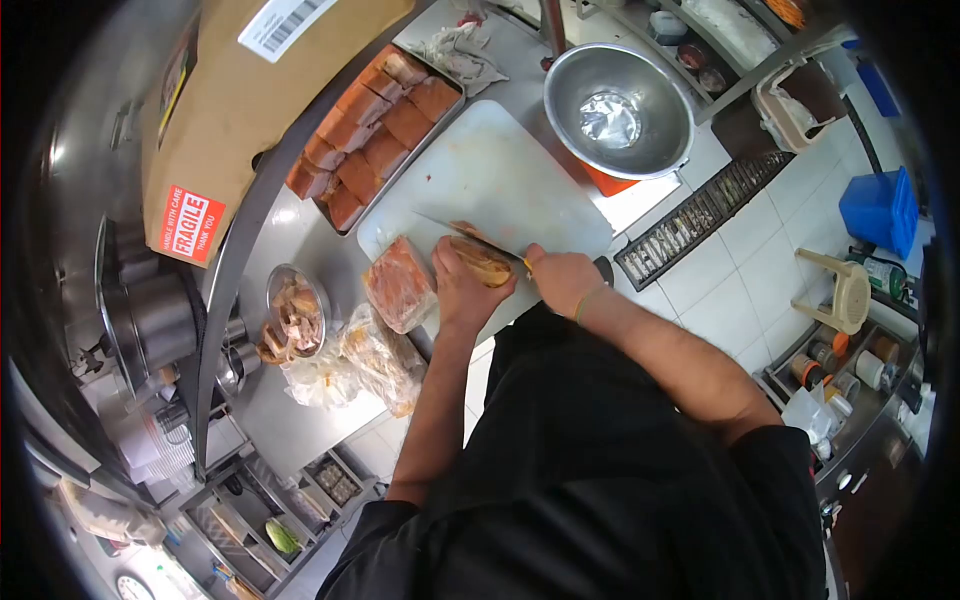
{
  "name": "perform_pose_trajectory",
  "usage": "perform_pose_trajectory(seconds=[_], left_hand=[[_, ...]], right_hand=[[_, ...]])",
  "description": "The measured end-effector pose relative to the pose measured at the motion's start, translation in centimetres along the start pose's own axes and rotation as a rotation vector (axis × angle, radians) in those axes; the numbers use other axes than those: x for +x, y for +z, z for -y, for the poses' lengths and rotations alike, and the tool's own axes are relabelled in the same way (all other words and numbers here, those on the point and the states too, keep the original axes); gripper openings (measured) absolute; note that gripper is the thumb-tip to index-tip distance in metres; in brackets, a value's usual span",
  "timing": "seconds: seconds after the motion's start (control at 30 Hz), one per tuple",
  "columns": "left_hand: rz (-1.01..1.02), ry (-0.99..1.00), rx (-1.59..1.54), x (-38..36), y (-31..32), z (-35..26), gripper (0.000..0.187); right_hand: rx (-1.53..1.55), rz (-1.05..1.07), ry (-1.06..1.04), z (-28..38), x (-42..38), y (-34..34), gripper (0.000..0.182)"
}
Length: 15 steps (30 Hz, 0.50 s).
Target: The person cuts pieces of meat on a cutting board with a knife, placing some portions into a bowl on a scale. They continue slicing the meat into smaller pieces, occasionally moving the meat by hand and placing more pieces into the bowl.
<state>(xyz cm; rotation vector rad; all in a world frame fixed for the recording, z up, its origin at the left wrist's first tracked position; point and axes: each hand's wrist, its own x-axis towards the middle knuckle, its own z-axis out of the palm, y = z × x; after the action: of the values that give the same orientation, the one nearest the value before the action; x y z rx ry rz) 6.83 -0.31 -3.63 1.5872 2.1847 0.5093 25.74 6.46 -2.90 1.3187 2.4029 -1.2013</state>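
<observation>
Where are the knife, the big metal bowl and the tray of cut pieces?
knife [470,236]: head view, on the blade, above the cutting board.
metal bowl [578,128]: head view, on the bare inner wall, left of the foil.
tray [352,226]: head view, on the near rim, beside the reddish pieces.

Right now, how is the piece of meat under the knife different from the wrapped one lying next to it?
The meat being cut looks bare, while the wrapped meat sits in clear plastic. The cut piece is held down by the left hand, with the knife in the right hand across it; the wrapped piece lies untouched. The cut piece looks tan and smaller, the wrapped one pinker and bigger. Both rest on the white cutting board.
</observation>
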Motion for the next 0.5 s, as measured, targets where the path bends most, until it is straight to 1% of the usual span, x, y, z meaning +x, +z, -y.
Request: perform_pose_trajectory(seconds=[0.07,0.17,0.27,0.37,0.5], left_hand=[[0.008,0.017,-0.005,0.0,0.0,0.3,0.127],[0.004,0.094,0.007,1.0,-0.8,-0.2,0.124],[0.021,0.075,0.255,2.9,-1.2,-2.7,0.12],[0.171,0.041,0.371,5.2,-1.5,-4.4,0.117],[0.353,-0.134,0.407,7.3,-2.4,-6.0,0.108]], right_hand=[[0.012,0.041,-0.051,-1.5,-0.1,-1.5,0.025],[0.02,-0.009,-0.058,-3.9,-1.8,-2.8,0.029],[0.035,-0.028,0.022,-5.7,-3.2,-3.6,0.03],[0.046,-0.056,0.071,-6.0,-4.5,-4.3,0.031],[0.061,-0.068,0.101,-6.0,-6.0,-3.5,0.032]])
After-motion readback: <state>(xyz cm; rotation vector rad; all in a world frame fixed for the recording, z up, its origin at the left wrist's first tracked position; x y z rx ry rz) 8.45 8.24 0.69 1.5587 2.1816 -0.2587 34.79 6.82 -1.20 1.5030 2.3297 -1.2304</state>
